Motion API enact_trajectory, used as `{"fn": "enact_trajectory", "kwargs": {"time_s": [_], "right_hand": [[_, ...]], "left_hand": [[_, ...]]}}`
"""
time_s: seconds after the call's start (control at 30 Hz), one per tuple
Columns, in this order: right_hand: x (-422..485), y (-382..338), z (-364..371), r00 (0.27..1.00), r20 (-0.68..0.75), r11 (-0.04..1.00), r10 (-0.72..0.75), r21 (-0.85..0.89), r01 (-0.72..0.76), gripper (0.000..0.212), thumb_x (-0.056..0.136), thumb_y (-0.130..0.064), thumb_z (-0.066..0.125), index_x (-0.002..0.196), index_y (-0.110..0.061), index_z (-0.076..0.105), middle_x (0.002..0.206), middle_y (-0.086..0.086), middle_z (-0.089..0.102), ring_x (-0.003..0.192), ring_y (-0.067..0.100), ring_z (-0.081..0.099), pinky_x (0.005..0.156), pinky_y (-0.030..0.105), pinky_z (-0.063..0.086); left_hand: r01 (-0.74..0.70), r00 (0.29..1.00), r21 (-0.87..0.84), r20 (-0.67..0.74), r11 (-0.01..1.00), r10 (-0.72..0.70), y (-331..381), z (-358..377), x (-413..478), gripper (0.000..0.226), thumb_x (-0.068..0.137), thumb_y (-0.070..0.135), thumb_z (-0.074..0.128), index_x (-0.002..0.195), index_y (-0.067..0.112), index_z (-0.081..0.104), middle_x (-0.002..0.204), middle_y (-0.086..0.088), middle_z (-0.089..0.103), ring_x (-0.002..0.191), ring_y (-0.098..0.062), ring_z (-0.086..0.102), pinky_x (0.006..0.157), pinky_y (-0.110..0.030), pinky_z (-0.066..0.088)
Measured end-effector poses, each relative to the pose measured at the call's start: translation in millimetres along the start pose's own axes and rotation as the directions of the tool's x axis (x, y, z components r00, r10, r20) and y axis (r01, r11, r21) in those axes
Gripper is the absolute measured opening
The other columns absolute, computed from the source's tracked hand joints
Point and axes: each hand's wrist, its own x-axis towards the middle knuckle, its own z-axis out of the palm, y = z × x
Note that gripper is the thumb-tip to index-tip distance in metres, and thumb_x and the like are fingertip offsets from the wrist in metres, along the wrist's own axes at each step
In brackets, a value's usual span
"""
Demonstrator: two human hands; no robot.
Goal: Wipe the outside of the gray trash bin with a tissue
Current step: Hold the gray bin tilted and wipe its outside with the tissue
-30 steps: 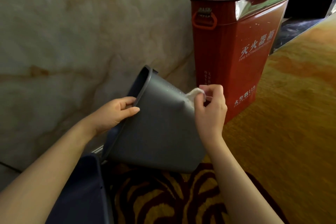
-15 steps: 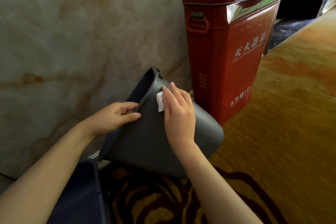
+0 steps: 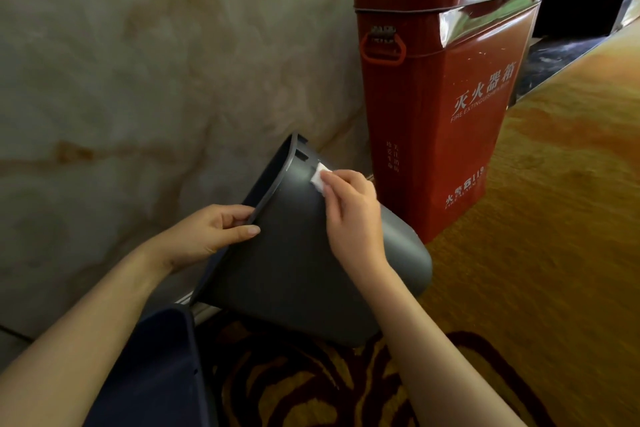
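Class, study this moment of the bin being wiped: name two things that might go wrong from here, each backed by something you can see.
1. The gray trash bin is tilted and steadied only by the left hand pinching its rim; a firm wipe might twist it loose.
2. The tissue under the right hand is a small wad near the rim slots, so it may snag or tear there.

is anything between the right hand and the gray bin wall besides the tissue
Nothing visible. The right hand presses the white tissue straight onto the gray trash bin near its rim, while the left hand grips the rim.
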Motion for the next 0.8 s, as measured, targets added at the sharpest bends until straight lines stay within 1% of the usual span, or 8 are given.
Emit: {"fn": "enact_trajectory", "kwargs": {"time_s": [0.13, 0.3, 0.37, 0.47, 0.53, 0.63, 0.7, 0.8], "right_hand": [[-7.1, -31.0, 14.5, 0.997, -0.011, 0.994, -0.072, 0.082, 0.073, 0.029, 0.087, 0.005, 0.051, 0.115, 0.001, 0.059, 0.106, 0.016, 0.058, 0.100, 0.027, 0.052, 0.084, 0.026, 0.042], [-22.2, -40.8, 29.4, 0.979, -0.189, 0.973, 0.076, 0.228, -0.031, 0.026, 0.088, 0.003, 0.052, 0.112, -0.001, 0.060, 0.103, 0.011, 0.060, 0.096, 0.016, 0.055, 0.084, 0.020, 0.046], [-20.5, -37.3, 30.5, 0.977, -0.210, 0.983, 0.036, 0.186, 0.004, 0.025, 0.087, 0.001, 0.056, 0.111, -0.002, 0.060, 0.101, 0.011, 0.059, 0.094, 0.018, 0.055, 0.082, 0.025, 0.048], [-9.7, -16.9, 25.1, 0.977, -0.211, 1.000, -0.012, -0.009, 0.010, 0.027, 0.087, -0.004, 0.058, 0.114, -0.004, 0.060, 0.103, 0.013, 0.060, 0.094, 0.023, 0.051, 0.081, 0.030, 0.045], [-0.3, 4.4, 16.8, 0.975, -0.201, 0.990, 0.089, -0.086, -0.108, 0.025, 0.089, -0.009, 0.056, 0.112, -0.010, 0.064, 0.106, 0.010, 0.062, 0.097, 0.026, 0.048, 0.082, 0.034, 0.040], [5.3, 35.8, 2.3, 0.956, -0.121, 0.951, 0.269, -0.125, -0.283, 0.022, 0.092, -0.019, 0.052, 0.107, -0.016, 0.068, 0.110, 0.001, 0.068, 0.104, 0.025, 0.048, 0.084, 0.033, 0.031], [0.7, 46.1, -4.8, 0.950, -0.030, 0.940, 0.312, -0.133, -0.313, 0.024, 0.094, -0.020, 0.049, 0.108, -0.016, 0.068, 0.113, 0.000, 0.068, 0.108, 0.024, 0.049, 0.087, 0.034, 0.034], [-11.2, 42.1, -8.9, 0.959, 0.013, 0.953, 0.283, -0.119, -0.279, 0.024, 0.093, -0.017, 0.049, 0.110, -0.015, 0.067, 0.114, 0.001, 0.068, 0.107, 0.024, 0.051, 0.093, 0.037, 0.038]], "left_hand": [[-0.008, 1.000, 0.041, 0.012, 0.999, 0.008, 4.4, 0.9, 2.0, 0.028, 0.078, 0.033, 0.063, 0.105, 0.026, 0.069, 0.108, -0.001, 0.073, 0.099, -0.016, 0.068, 0.077, -0.018, 0.053], [-0.007, 1.000, 0.088, 0.019, 0.996, 0.006, 6.0, 0.4, 3.5, 0.037, 0.074, 0.044, 0.064, 0.107, 0.027, 0.067, 0.112, -0.003, 0.071, 0.103, -0.018, 0.067, 0.081, -0.023, 0.054], [-0.014, 1.000, 0.092, 0.024, 0.996, 0.012, 6.4, 1.4, 4.2, 0.036, 0.075, 0.043, 0.063, 0.107, 0.028, 0.067, 0.111, -0.002, 0.071, 0.102, -0.018, 0.067, 0.080, -0.022, 0.054], [-0.037, 0.999, 0.051, 0.012, 0.998, 0.037, 6.0, 5.7, 9.0, 0.029, 0.078, 0.034, 0.062, 0.105, 0.025, 0.068, 0.109, -0.001, 0.072, 0.100, -0.016, 0.068, 0.078, -0.019, 0.053], [-0.037, 0.999, 0.022, 0.006, 0.999, 0.037, 6.0, 7.6, 12.0, 0.026, 0.078, 0.027, 0.060, 0.102, 0.024, 0.070, 0.107, 0.001, 0.073, 0.099, -0.014, 0.068, 0.076, -0.017, 0.053], [0.003, 1.000, 0.072, 0.014, 0.997, -0.004, 7.9, 1.6, 9.4, 0.027, 0.074, 0.032, 0.065, 0.100, 0.029, 0.071, 0.106, 0.004, 0.073, 0.100, -0.013, 0.068, 0.077, -0.017, 0.052], [0.044, 0.997, 0.064, 0.059, 0.997, -0.048, 9.3, -5.0, 3.9, 0.040, 0.066, 0.044, 0.073, 0.103, 0.031, 0.070, 0.105, 0.004, 0.074, 0.098, -0.012, 0.068, 0.076, -0.018, 0.053], [0.154, 0.979, -0.195, 0.160, 0.969, -0.124, 24.5, -4.9, 4.2, 0.074, 0.053, 0.066, 0.070, 0.113, 0.025, 0.063, 0.095, -0.006, 0.075, 0.078, -0.016, 0.071, 0.064, -0.026, 0.057]]}}
